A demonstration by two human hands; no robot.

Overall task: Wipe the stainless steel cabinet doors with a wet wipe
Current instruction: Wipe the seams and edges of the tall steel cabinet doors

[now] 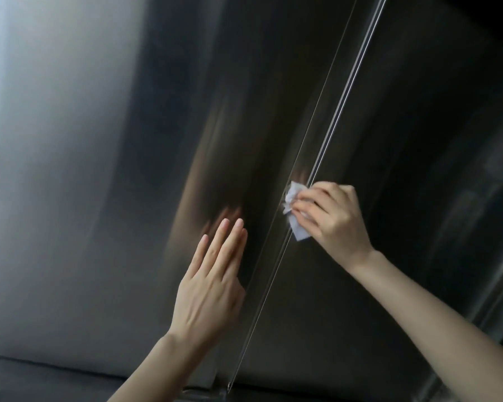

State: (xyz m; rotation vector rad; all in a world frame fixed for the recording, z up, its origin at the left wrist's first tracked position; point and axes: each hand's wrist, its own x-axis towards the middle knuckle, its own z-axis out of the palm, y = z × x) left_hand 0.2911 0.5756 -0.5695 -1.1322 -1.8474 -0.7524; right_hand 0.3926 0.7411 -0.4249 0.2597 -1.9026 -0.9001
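The right hand pinches a crumpled wet wipe, soft and limp, best bunched at fingertips; the left hand rests flat, fingers straight, on the slick left cabinet door.

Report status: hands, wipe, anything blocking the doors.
Left hand open, fingers straight, on left door. Right hand pinches crumpled wet wipe against the door edge at the seam. Nothing seen in the way.

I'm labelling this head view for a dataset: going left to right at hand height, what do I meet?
left cabinet door → left hand, fingers straight → wet wipe → right hand, pinching the wipe → right cabinet door
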